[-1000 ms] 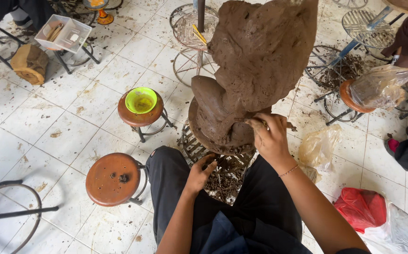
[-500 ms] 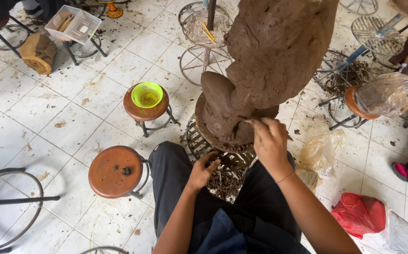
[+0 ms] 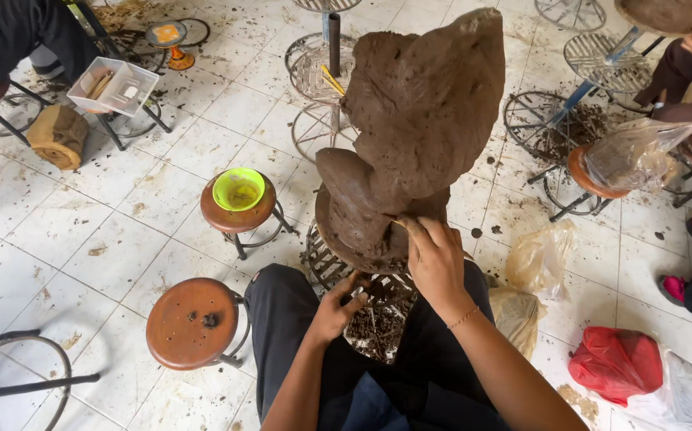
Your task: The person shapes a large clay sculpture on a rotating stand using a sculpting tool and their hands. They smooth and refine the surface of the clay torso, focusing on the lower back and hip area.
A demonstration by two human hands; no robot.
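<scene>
clay figure (image 3: 422,136) stands tall on a wire stand (image 3: 338,267) between the person's knees. since a second ago the view has tipped down and closer; right hand (image 3: 435,259) has stayed at the lower front of the figure, fingers pressed flat on the clay, gripping nothing. left hand (image 3: 338,307) has shifted little, still under the base rim, fingers curled loosely at the stand edge, cannot tell if it pinches a bit of clay. so the work stays on the same low patch. clay crumbs (image 3: 378,327) lie below. room: empty stool (image 3: 192,322) just left of the knee, stool with green bowl (image 3: 239,189) near the base, plastic bags (image 3: 539,257) close on the right; tiled floor (image 3: 66,239) open further left.
</scene>
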